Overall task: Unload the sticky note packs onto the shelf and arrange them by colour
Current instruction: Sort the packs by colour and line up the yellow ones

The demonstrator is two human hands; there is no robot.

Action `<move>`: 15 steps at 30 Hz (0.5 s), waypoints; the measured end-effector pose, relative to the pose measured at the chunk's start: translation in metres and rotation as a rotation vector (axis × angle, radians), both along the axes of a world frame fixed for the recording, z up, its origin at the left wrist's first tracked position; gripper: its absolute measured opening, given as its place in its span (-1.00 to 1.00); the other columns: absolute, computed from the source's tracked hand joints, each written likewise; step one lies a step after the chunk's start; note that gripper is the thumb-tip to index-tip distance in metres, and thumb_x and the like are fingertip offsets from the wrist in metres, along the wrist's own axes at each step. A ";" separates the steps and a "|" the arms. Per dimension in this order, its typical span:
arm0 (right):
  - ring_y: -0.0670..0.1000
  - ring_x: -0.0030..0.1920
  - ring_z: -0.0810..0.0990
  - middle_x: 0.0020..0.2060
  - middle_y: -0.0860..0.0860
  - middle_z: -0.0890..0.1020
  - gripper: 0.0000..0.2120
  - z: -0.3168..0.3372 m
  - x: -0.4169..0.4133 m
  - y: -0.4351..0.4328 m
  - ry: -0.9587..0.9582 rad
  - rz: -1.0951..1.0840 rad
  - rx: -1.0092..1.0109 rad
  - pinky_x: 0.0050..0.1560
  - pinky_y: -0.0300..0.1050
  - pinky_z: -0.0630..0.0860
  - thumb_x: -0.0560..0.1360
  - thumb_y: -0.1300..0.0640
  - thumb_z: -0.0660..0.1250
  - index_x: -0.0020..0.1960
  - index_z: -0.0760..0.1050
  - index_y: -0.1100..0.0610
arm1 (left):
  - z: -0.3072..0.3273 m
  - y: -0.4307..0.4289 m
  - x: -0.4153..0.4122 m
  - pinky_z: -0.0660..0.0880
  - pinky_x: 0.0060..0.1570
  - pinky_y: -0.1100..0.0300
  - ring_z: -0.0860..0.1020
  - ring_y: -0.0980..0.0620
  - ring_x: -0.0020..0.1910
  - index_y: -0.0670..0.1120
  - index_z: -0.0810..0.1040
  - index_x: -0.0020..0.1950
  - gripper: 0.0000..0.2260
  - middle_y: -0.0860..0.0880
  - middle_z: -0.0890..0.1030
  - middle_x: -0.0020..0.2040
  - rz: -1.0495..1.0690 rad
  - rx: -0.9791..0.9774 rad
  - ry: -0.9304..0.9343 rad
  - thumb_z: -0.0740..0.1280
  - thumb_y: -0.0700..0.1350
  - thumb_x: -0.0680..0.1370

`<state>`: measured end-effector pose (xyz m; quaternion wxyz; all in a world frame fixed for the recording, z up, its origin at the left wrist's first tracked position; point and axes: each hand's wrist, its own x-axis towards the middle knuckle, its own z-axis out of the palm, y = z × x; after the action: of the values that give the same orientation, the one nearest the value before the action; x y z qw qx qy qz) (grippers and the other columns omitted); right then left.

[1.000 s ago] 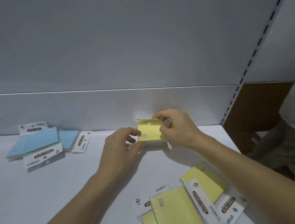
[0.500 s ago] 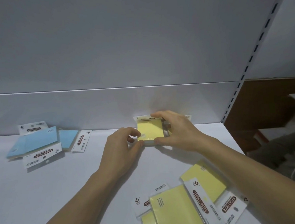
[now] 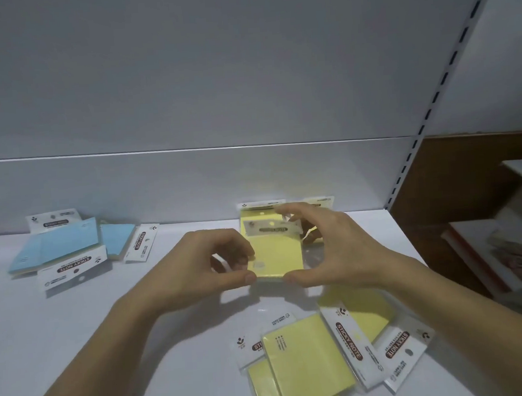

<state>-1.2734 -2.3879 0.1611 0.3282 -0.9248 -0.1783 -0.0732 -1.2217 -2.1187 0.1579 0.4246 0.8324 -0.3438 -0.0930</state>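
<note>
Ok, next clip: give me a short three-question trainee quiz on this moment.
1. True or false: the blue packs lie left of the left hand.
2. What colour is the pack gripped between that hand and the right hand? A blue, B yellow, C pink.
3. Fill in: the loose yellow packs lie on the shelf, ____ to the person than that pack.
Key: 1 true; 2 B; 3 nearer.
</note>
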 end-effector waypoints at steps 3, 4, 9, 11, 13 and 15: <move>-0.37 0.20 0.41 0.15 -0.51 0.40 -0.09 -0.010 -0.006 0.009 0.057 0.014 -0.074 0.14 -0.40 0.45 0.24 -0.30 0.56 0.50 0.25 -0.27 | 0.000 0.009 0.005 0.59 -0.12 0.23 0.66 0.06 -0.11 0.15 0.68 0.00 -0.81 0.10 0.71 -0.13 -0.078 0.117 0.076 0.49 0.16 0.43; -0.36 0.19 0.40 0.15 -0.45 0.39 -0.10 -0.014 -0.007 0.012 0.074 0.009 -0.095 0.15 -0.34 0.45 0.25 -0.29 0.56 0.49 0.24 -0.27 | -0.002 0.011 0.005 0.57 -0.13 0.27 0.65 0.08 -0.13 0.17 0.70 -0.01 -0.84 0.11 0.71 -0.14 -0.079 0.144 0.075 0.49 0.14 0.44; -0.28 0.16 0.42 0.22 -0.36 0.40 -0.21 -0.019 -0.008 0.016 0.081 -0.051 -0.135 0.16 -0.23 0.47 0.28 -0.38 0.50 0.43 0.30 -0.28 | -0.008 0.004 0.002 0.55 -0.19 0.20 0.58 0.11 -0.25 0.14 0.68 -0.06 -0.88 0.12 0.66 -0.23 -0.059 0.218 0.017 0.48 0.10 0.44; -0.21 0.13 0.49 0.21 -0.26 0.51 -0.44 -0.010 0.000 0.014 0.024 -0.119 -0.058 0.11 -0.21 0.49 0.43 -0.37 0.37 0.36 0.44 -0.18 | -0.008 0.001 0.000 0.55 -0.19 0.11 0.55 0.10 -0.28 0.11 0.64 -0.07 -0.81 0.09 0.63 -0.26 -0.054 0.239 -0.031 0.47 0.15 0.40; -0.12 0.04 0.55 0.09 -0.14 0.62 -0.69 0.000 0.014 0.015 -0.020 -0.213 -0.015 0.04 -0.15 0.51 0.59 -0.16 0.28 0.23 0.58 -0.04 | -0.009 0.000 -0.001 0.53 -0.20 0.13 0.53 0.10 -0.25 0.10 0.60 -0.08 -0.73 0.09 0.60 -0.25 -0.054 0.255 -0.094 0.49 0.21 0.35; 0.00 -0.01 0.59 -0.02 -0.07 0.67 -0.79 0.006 0.032 0.020 0.047 -0.349 -0.078 0.03 -0.02 0.54 0.64 -0.03 0.24 0.09 0.61 0.02 | -0.012 -0.002 -0.002 0.49 -0.15 0.24 0.51 0.16 -0.14 0.13 0.58 -0.03 -0.65 0.15 0.54 -0.14 -0.063 0.281 -0.192 0.52 0.26 0.32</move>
<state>-1.2418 -2.3680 0.1676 0.2782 -0.9552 -0.0103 -0.1004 -1.2232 -2.1207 0.1461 0.2664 0.8773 -0.3923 -0.0736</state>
